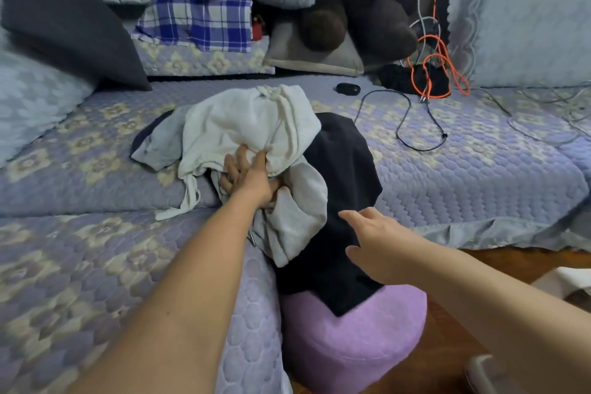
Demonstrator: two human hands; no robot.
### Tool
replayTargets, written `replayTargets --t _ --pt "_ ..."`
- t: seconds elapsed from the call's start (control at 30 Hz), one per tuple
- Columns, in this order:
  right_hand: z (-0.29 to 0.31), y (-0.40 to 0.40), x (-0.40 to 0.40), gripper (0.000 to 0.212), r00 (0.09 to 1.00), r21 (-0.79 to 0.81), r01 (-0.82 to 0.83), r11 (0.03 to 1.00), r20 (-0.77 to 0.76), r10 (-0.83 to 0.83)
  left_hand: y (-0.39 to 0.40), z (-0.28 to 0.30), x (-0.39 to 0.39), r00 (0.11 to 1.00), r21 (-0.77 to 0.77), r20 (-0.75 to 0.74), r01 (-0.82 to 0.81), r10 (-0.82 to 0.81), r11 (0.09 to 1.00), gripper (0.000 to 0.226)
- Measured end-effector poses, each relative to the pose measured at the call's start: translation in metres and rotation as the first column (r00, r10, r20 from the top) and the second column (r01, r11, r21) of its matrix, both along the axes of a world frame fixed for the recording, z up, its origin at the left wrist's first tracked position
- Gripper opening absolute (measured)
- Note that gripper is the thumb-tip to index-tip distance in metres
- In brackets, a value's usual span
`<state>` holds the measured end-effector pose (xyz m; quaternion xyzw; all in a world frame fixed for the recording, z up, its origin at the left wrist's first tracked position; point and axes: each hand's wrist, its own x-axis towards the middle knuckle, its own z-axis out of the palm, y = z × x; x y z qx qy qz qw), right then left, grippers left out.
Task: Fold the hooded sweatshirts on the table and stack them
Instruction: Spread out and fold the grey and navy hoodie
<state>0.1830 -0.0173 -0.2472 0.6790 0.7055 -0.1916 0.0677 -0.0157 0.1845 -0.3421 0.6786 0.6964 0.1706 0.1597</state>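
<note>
At the centre of the frame, a cream hooded sweatshirt (252, 125) lies crumpled on top of a pale grey sweatshirt (297, 217) and a dark navy sweatshirt (345, 176), all unfolded on a quilted lilac sofa cover (112, 169). The left hand (248, 174) digs into the heap, fingers curled into cream cloth. The right hand (377, 233), lower right, hovers over the navy garment, fingers relaxed, grasping nothing. The navy cloth spills over a purple stool (355, 339) below. Pulling one garment would likely drag the tangled others along, perhaps onto the floor. Cables (425, 125) lie upper right.
</note>
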Motion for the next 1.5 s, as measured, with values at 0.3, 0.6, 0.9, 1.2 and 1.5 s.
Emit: replayTargets --t 0.3,0.6,0.9,1.2,1.5 --pt "0.058 -0.047 -0.007 0.084 0.558 -0.143 0.328 0.934 -0.768 -0.314 -0.153 0.088 -0.011 0.961 0.525 0.095 0.173 -0.260 0.833 0.018" --pt "-0.025 -0.078 -0.042 0.043 0.347 -0.172 0.619 0.767 -0.815 -0.464 -0.295 0.118 -0.054 0.834 0.206 0.119 0.509 -0.538 0.835 0.069" --pt "0.012 -0.146 -0.007 0.036 0.875 0.495 0.321 0.808 -0.482 -0.052 -0.192 0.036 -0.051 0.855 -0.274 -0.225 0.404 -0.467 0.873 0.081" --pt "0.139 -0.222 0.063 0.043 0.896 0.761 0.425 0.490 -0.432 -0.106 -0.242 0.208 0.018 0.768 0.484 0.280 0.406 -0.577 0.775 0.032" --pt "0.366 -0.420 0.206 0.042 0.798 0.885 0.460 -0.065 -0.445 -0.407 -0.395 0.439 0.248 0.220 0.759 0.273 0.549 -0.936 0.350 0.017"
